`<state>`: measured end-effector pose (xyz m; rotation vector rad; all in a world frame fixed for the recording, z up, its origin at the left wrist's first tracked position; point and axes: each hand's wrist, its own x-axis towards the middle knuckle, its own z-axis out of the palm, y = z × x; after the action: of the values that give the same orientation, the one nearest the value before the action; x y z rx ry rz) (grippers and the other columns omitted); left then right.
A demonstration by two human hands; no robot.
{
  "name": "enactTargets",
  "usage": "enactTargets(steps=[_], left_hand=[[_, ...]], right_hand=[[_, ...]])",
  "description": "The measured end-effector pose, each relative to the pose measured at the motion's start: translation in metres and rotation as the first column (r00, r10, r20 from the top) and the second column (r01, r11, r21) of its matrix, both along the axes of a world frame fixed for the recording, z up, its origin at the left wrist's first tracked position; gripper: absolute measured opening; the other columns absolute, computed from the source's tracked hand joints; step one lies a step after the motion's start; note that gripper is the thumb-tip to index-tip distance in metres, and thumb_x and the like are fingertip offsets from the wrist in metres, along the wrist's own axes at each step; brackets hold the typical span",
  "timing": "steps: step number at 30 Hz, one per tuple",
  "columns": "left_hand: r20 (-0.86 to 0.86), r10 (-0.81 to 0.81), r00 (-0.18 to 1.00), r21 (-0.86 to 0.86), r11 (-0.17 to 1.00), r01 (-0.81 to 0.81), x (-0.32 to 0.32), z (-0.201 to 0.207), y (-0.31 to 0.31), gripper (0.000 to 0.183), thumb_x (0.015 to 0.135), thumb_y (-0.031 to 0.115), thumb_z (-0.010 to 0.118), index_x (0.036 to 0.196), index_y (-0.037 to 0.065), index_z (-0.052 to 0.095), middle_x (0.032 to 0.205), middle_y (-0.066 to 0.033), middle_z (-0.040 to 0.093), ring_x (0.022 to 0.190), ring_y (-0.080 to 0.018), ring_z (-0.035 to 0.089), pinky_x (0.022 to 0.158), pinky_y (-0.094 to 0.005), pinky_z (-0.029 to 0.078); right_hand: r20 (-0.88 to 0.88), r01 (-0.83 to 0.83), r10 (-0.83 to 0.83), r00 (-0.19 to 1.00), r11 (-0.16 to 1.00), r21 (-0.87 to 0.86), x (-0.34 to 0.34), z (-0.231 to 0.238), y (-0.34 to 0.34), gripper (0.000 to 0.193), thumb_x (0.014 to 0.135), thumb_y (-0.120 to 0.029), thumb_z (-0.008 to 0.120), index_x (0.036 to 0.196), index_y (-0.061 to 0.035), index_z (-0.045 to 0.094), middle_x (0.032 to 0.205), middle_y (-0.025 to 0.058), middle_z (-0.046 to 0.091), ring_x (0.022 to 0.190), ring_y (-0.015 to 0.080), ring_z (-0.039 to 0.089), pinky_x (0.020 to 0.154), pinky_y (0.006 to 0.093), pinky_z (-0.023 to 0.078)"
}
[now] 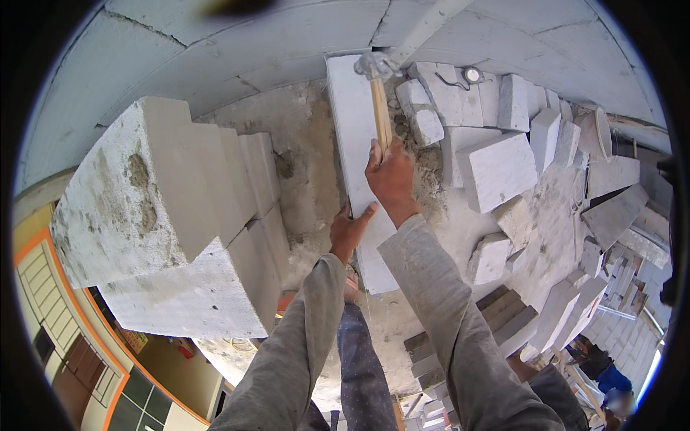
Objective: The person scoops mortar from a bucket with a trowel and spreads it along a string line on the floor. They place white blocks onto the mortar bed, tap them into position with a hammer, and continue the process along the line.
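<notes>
A long white lightweight concrete block (352, 136) lies lengthwise in front of me, its far end close to the block wall. My left hand (348, 231) grips its left edge, thumb on the top face and fingers over the side, partly hidden. My right hand (392, 176) is closed around the wooden handle of a hammer (382, 115). The hammer's grey, crusted head (376, 66) is above the block's far end; whether it touches the block I cannot tell.
Large stacked blocks (165, 187) rise at the left. Loose blocks and offcuts (499, 172) crowd the right, with a round tape measure (471, 75) on top and a bucket (595, 133) farther right. A pipe (431, 29) crosses the wall (287, 50). Another person (604, 366) is at lower right.
</notes>
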<state>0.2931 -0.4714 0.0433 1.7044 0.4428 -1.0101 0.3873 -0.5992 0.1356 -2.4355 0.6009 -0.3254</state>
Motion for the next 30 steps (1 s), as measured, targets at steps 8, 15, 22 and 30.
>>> enactTargets(steps=[8,15,22,30], left_hand=[[0.011,0.015,1.0,0.043,0.999,-0.015,0.0,-0.003,-0.001,0.081,0.077,0.063,0.076,0.137,0.01,0.06,0.113,-0.0117,0.073,0.105,-0.026,0.07,0.093,-0.0367,0.051],[-0.034,0.062,0.997,-0.021,0.998,-0.063,0.001,0.005,-0.001,0.079,0.077,0.061,0.077,0.134,0.008,0.061,0.113,-0.0121,0.073,0.104,-0.026,0.07,0.093,-0.0362,0.052],[-0.063,-0.04,0.997,0.096,0.994,0.046,0.005,0.007,-0.002,0.085,0.075,0.063,0.077,0.134,0.004,0.06,0.114,-0.0144,0.073,0.107,-0.027,0.069,0.095,-0.0364,0.051],[-0.027,-0.015,1.0,0.021,1.0,0.015,0.005,0.006,0.0,0.086,0.075,0.063,0.076,0.137,0.006,0.059,0.115,-0.0152,0.072,0.108,-0.0284,0.069,0.095,-0.0367,0.051]], right_hand=[[-0.31,0.398,-0.271,0.911,0.383,0.834,-0.033,0.02,-0.049,0.021,0.105,-0.024,0.049,0.12,-0.0083,0.05,0.079,0.0023,0.054,0.05,0.0109,0.05,0.045,0.028,0.047],[-0.54,0.539,-0.005,0.842,0.029,0.842,-0.01,-0.038,-0.107,0.02,0.106,-0.024,0.047,0.122,-0.0118,0.048,0.075,0.001,0.05,0.053,0.0108,0.047,0.045,0.0291,0.044],[-0.555,0.547,0.1,0.826,0.1,0.831,-0.025,-0.056,-0.096,0.026,0.105,-0.023,0.048,0.129,-0.0134,0.046,0.075,0.0015,0.051,0.053,0.0115,0.047,0.045,0.029,0.044],[-0.646,0.628,0.071,0.76,0.174,0.758,-0.021,-0.06,-0.109,0.033,0.104,-0.022,0.047,0.136,-0.0137,0.044,0.073,0.0017,0.052,0.05,0.0115,0.047,0.042,0.0308,0.043]])
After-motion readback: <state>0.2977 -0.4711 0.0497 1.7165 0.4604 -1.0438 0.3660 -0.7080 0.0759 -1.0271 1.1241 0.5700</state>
